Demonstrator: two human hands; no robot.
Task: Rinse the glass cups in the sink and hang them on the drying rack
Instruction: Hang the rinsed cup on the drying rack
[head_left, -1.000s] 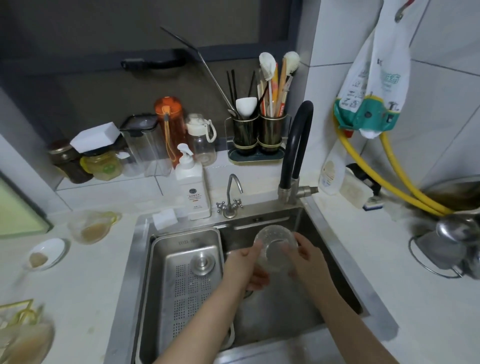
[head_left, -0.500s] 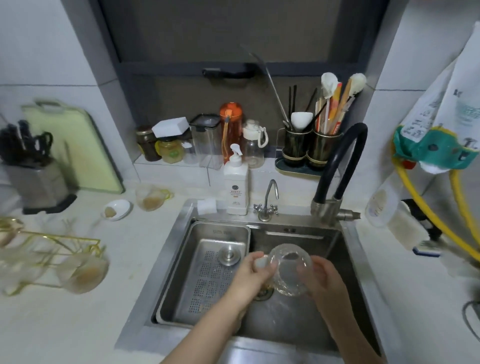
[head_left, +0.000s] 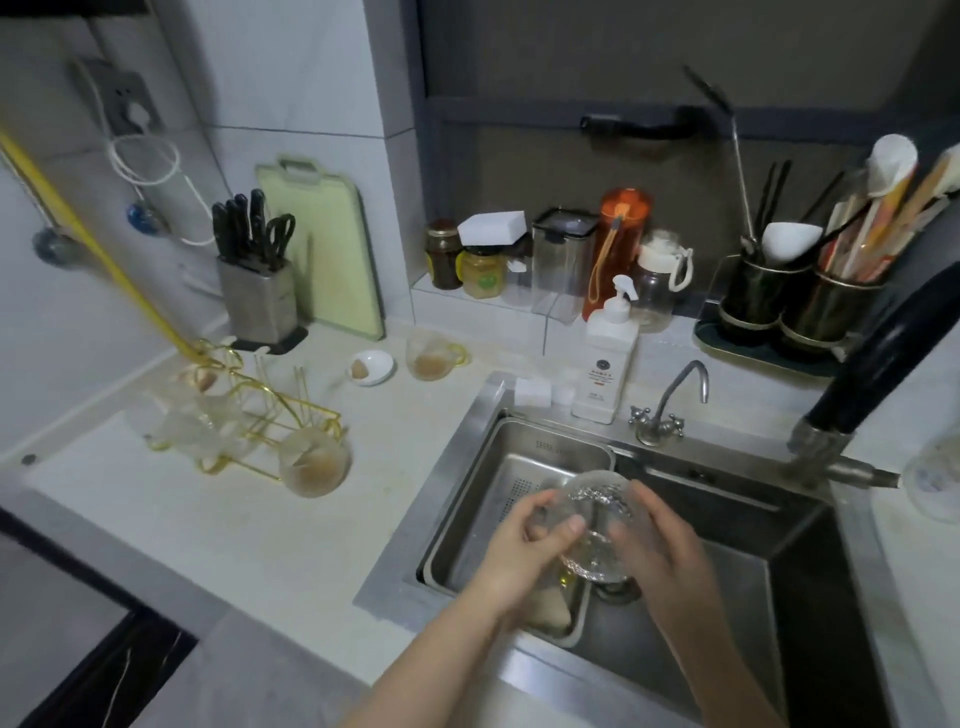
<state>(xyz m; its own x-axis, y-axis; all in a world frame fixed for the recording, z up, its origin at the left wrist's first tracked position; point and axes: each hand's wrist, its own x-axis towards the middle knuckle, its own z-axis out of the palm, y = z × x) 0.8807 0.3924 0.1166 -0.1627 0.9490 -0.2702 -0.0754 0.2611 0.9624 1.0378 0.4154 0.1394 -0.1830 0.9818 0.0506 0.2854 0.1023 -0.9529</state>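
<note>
Over the steel sink (head_left: 810, 525) I hold a clear ribbed glass cup (head_left: 597, 525) between both hands. My left hand (head_left: 524, 551) grips its left side with the thumb across the front. My right hand (head_left: 660, 545) wraps the right side. On the counter to the left stands the gold wire drying rack (head_left: 270, 410) with several blurred glass cups on it. One cup with a brownish residue (head_left: 314, 462) sits at the rack's near end. Another dirty glass cup with a handle (head_left: 434, 356) stands by the wall.
A steel drain basket (head_left: 519, 467) fills the sink's left half. A black faucet (head_left: 878, 358), a small tap (head_left: 670, 405) and a soap bottle (head_left: 605, 364) line the sink's back. A knife block (head_left: 257, 291), cutting board (head_left: 322, 244), jars and utensil holders (head_left: 800, 306) stand behind.
My view has swung left, bringing the drying rack and knife block into sight. Both hands still hold the cup, which has tilted and sits lower over the sink.
</note>
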